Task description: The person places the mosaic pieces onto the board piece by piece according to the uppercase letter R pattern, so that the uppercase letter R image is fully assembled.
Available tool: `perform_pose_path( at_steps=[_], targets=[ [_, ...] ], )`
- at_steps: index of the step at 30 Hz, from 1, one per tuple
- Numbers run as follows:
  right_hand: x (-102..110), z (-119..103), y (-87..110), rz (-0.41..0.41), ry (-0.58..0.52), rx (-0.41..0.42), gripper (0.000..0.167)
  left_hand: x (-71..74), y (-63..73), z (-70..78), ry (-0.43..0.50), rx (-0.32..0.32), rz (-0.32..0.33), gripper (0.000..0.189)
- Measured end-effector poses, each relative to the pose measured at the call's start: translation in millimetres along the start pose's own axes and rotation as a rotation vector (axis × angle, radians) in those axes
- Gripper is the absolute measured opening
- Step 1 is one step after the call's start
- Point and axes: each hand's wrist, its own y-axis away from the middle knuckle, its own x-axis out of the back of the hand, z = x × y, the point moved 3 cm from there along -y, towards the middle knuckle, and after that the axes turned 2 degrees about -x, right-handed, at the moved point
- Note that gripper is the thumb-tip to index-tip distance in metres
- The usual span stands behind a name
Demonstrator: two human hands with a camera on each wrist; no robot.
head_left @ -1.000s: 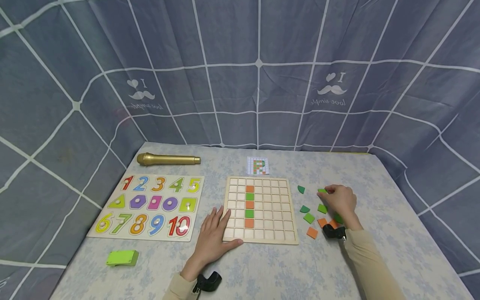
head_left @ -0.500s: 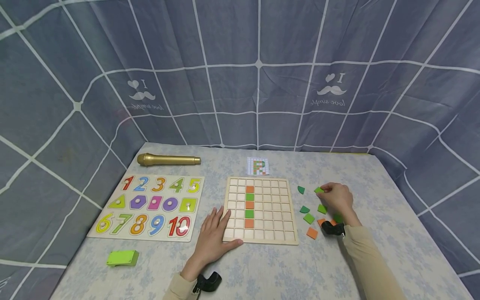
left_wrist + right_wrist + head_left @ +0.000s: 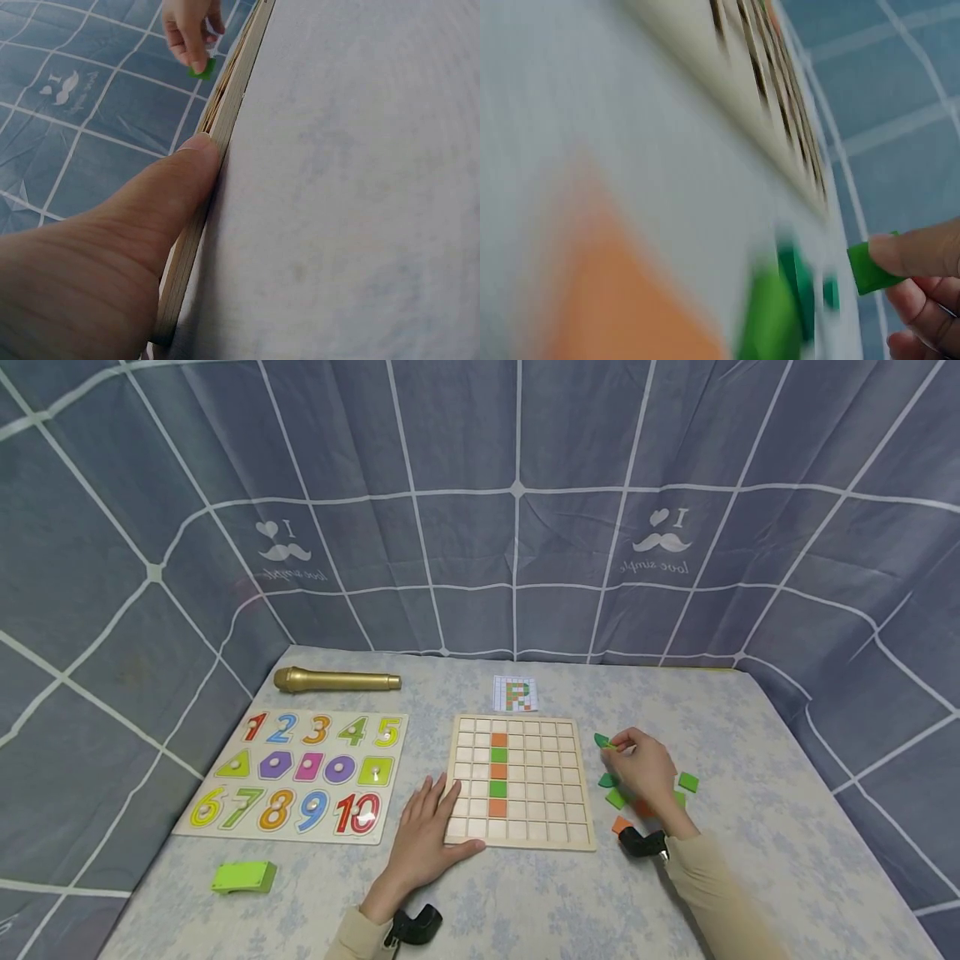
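My left hand (image 3: pixel 422 845) rests with straight fingers at the lower left corner of a wooden grid board (image 3: pixel 555 793). In the left wrist view its thumb (image 3: pixel 187 169) presses against the board's edge. One column of the board holds orange and green square tiles in turn, such as a green tile (image 3: pixel 498 788). My right hand (image 3: pixel 643 772) pinches a green square tile (image 3: pixel 862 271) between thumb and fingers, raised to the right of the board. Under and around that hand lie loose pieces: dark green quarter-round pieces (image 3: pixel 606 781), green squares (image 3: pixel 688 782) and orange squares (image 3: pixel 621 825), partly hidden.
Behind the board lies a small pattern card (image 3: pixel 515 693) with a coloured letter design. To the left are a number-and-shape puzzle board (image 3: pixel 296 783), a gold microphone (image 3: pixel 337 680) and a light green block (image 3: pixel 243 877). A grey-blue gridded curtain (image 3: pixel 450 543) encloses the table.
My right hand has picked up the green tile and moved left with it towards the board, uncovering a green square on the right. The left hand has stayed in place.
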Motion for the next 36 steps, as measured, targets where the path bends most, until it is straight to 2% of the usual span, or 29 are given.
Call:
perform_pose_path(
  at_steps=[3, 10, 14, 18, 24, 36],
  targets=[
    [-11.9, -22.4, 14.7, -0.039, -0.088, 0.068, 0.015, 0.7, -0.2, 0.2, 0.0, 0.0, -0.002, 0.09],
    [-36.4, -62.7, 42.1, -0.238, -0.253, 0.191, 0.016, 0.8, -0.4, 1.6, 0.004, 0.006, -0.006, 0.09],
    [-50.5, -78.9, 55.9, -0.344, -0.294, 0.247, 0.015, 0.9, 0.1, 1.5, -0.005, 0.011, -0.009, 0.09],
    [-65.4, -89.8, 66.2, -0.42, -0.288, 0.301, 0.016, 1.0, 0.0, 1.6, -0.013, 0.01, -0.009, 0.09],
    [-79.0, -101.9, 73.5, -0.426, -0.236, 0.41, 0.019, 1.4, -0.4, 2.0, -0.01, -0.001, 0.0, 0.09],
    [-80.6, -107.1, 76.0, -0.429, -0.086, 0.439, 0.014, 1.8, -1.0, 2.1, -0.017, 0.006, 0.002, 0.09]
  ],
)
